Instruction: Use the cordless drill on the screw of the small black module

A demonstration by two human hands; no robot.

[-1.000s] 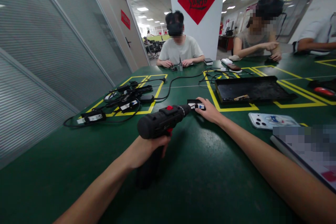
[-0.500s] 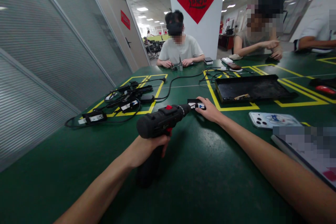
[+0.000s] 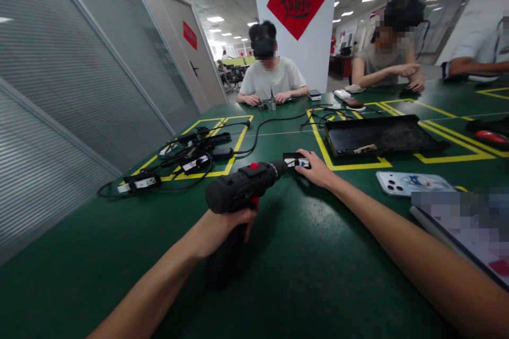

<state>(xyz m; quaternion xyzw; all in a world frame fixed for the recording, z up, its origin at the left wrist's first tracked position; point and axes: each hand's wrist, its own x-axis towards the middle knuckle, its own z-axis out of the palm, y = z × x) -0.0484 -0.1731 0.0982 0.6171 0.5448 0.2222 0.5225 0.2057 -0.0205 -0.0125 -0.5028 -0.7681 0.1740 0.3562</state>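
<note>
My left hand (image 3: pixel 230 222) is wrapped round the grip of a black cordless drill (image 3: pixel 242 185) with red switches. The drill's nose points away from me, and its bit reaches the near side of a small black box with a white face (image 3: pixel 292 162). Whether the bit sits in a screw is too small to tell. My right hand (image 3: pixel 317 169) grips that box from the right, fingers over its top and front. The box rests on the green table (image 3: pixel 294 265).
At the left, black adapters and tangled cables (image 3: pixel 194 151) lie within yellow tape. A shallow black tray (image 3: pixel 382 135) stands to the right, with a phone (image 3: pixel 413 184) and a pixelated flat object (image 3: pixel 465 233) nearer me. Co-workers (image 3: pixel 272 77) sit across the table.
The view has shifted very slightly. Both hands, the drill and the small box keep the same positions relative to each other.
</note>
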